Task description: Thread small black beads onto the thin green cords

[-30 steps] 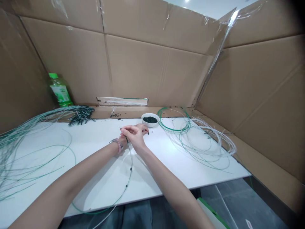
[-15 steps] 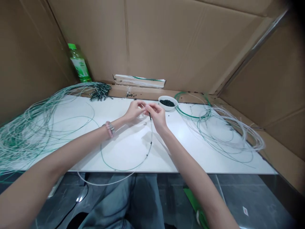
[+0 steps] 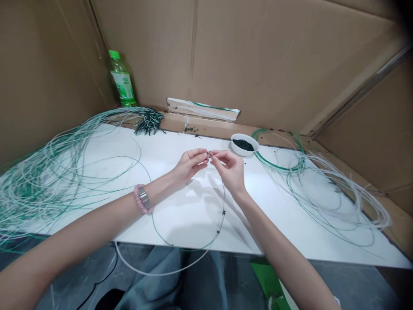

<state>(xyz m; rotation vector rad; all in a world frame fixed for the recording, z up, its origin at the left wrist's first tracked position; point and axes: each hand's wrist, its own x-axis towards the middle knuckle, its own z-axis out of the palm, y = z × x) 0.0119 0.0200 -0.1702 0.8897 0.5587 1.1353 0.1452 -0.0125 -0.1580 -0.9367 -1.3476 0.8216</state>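
Observation:
Over the white table, my left hand and my right hand meet fingertip to fingertip. My right thumb and index finger pinch a thin pale cord, and its tip shows between the two hands. Below the hands the cord hangs in a loop past the table's front edge, partly green and partly white. Small black beads sit on its right side. My left fingers are pinched together; a tiny dark spot shows at their tips, too small to name. A white bowl of small black beads stands just behind my right hand.
Green and white cords pile up on the left, their dark beaded ends bunched at the back. Coiled cords lie on the right. A green-capped bottle stands back left. Cardboard walls enclose the table.
The view has shifted, so the table sits further right and lower. My fingertips have drawn slightly apart, and the pale cord tip now shows between them. The dark beaded stretch below my right fingers no longer shows.

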